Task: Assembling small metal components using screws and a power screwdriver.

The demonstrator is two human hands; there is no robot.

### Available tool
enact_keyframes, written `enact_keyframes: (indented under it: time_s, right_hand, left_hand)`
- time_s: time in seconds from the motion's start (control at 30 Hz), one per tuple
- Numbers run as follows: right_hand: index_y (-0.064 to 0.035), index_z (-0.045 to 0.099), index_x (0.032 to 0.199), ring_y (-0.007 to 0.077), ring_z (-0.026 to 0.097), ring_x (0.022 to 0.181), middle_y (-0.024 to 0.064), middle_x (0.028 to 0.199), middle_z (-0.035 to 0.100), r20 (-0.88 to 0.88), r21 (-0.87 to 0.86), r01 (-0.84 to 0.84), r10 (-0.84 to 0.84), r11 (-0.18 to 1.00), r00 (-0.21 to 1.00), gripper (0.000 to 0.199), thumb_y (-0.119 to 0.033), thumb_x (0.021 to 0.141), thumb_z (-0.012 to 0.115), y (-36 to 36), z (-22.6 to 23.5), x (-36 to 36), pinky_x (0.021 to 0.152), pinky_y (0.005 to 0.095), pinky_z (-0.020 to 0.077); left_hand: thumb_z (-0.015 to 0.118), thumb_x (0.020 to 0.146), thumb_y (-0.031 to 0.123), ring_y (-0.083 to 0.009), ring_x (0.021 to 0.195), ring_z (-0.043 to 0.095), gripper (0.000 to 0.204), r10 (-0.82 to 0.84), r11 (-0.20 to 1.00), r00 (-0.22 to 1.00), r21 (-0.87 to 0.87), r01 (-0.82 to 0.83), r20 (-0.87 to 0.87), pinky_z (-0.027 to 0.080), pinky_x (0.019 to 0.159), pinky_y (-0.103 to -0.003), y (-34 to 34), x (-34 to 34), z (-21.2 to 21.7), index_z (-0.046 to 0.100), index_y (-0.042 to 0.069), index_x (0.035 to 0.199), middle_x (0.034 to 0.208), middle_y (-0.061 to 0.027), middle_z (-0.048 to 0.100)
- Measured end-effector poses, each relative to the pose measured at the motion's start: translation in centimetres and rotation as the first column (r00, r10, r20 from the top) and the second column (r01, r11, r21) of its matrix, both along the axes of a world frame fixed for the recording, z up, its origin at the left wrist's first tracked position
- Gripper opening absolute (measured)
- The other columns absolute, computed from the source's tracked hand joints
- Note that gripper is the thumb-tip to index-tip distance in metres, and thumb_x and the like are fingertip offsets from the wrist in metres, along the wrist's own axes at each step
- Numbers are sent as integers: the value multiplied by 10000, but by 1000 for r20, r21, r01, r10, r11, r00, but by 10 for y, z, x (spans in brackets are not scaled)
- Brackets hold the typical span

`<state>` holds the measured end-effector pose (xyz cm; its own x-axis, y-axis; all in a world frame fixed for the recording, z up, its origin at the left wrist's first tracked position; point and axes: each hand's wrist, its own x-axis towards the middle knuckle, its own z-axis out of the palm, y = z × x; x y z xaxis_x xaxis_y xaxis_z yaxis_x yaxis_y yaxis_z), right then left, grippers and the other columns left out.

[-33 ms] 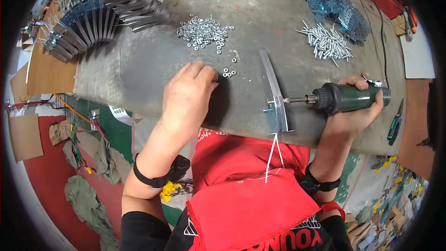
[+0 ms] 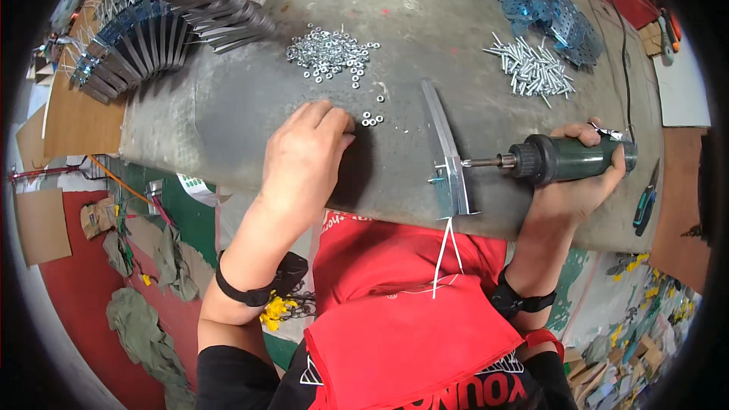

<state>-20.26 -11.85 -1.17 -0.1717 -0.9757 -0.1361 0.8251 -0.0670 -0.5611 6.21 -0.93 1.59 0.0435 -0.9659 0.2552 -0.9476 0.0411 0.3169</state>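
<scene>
My right hand (image 2: pixel 581 175) is wrapped round a dark green power screwdriver (image 2: pixel 558 158), whose bit points left. The bit's end meets a grey metal bar (image 2: pixel 443 125) that carries a bluish bracket (image 2: pixel 442 182) with a screw through it. White ties (image 2: pixel 448 254) hang from the bar's near end over the table edge. Left of it, my left hand (image 2: pixel 307 148) rests low over the table, fingers curled together; its fingertips are hidden, so what it may pinch does not show. Just beyond those fingers lie a few loose nuts (image 2: pixel 372 119), and farther off a heap of nuts (image 2: pixel 323 52).
Screws (image 2: pixel 531 68) form a pile at the far right, with blue perforated brackets (image 2: pixel 558 19) behind. Stacked metal bars (image 2: pixel 156 38) fill the far left. A cutter knife (image 2: pixel 647 201) lies by the right edge. The tool's cable (image 2: pixel 626 53) runs away from me.
</scene>
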Motion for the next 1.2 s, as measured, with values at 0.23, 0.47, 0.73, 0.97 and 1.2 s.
enact_keyframes:
  time_s: [0.23,0.47,0.73,0.97,1.2]
  right_hand:
    - [-16,457,1053,138,542,735,35,745,549,20,41,-32,31,999,999,363,-355,933,414,-9,0,1,812,320,485]
    - [-135,529,914,168,554,622,7,663,553,42,189,70,-79,979,996,329,-458,859,501,0,15,2,683,335,474]
    - [-126,486,956,162,517,682,9,709,503,371,184,-97,22,978,928,369,-475,862,559,5,10,20,708,332,455]
    - [-113,484,963,152,508,677,10,705,493,384,121,-63,12,991,923,353,-451,880,544,5,15,14,727,326,445]
    - [-106,466,943,156,478,671,13,712,481,390,114,-90,38,989,920,400,-480,837,560,-2,13,22,731,333,423]
  left_hand:
    - [677,759,-60,-119,754,591,100,-43,999,657,-44,16,-753,468,664,-234,0,-49,8,624,-15,829,822,-58,641]
    - [612,756,-103,-133,776,579,82,200,969,434,110,-222,-879,475,693,-253,6,-80,3,614,-35,803,831,-76,623]
    - [647,824,2,-192,743,562,130,207,938,607,-21,-347,-767,490,680,-324,21,-68,-24,606,-63,929,853,-114,619]
    - [654,791,-54,-168,699,530,47,95,936,625,-143,-320,-775,476,671,-299,9,-86,-10,615,-53,817,776,-80,609]
    - [628,801,-85,-177,743,505,81,57,934,686,-204,-293,-726,463,734,-311,11,-86,-14,558,-43,812,794,-78,545]
